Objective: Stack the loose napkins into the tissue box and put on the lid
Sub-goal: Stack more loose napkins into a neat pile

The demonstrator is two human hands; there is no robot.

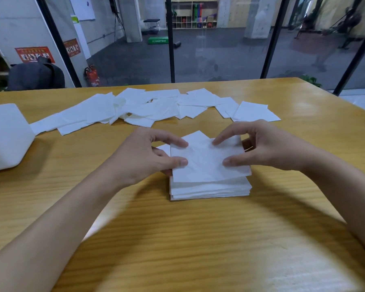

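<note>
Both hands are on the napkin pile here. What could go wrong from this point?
1. The top napkin, held by the left hand and right hand, sits skewed on the pile; released so, the pile could grow crooked and fit the white box poorly.
2. The loose napkins beyond overlap on the table, so a grab there might lift several or crease them.

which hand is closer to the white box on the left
Left. The left hand is at the left side of the napkin stack, toward the white box; the right hand is at its right side, farther off.
</note>
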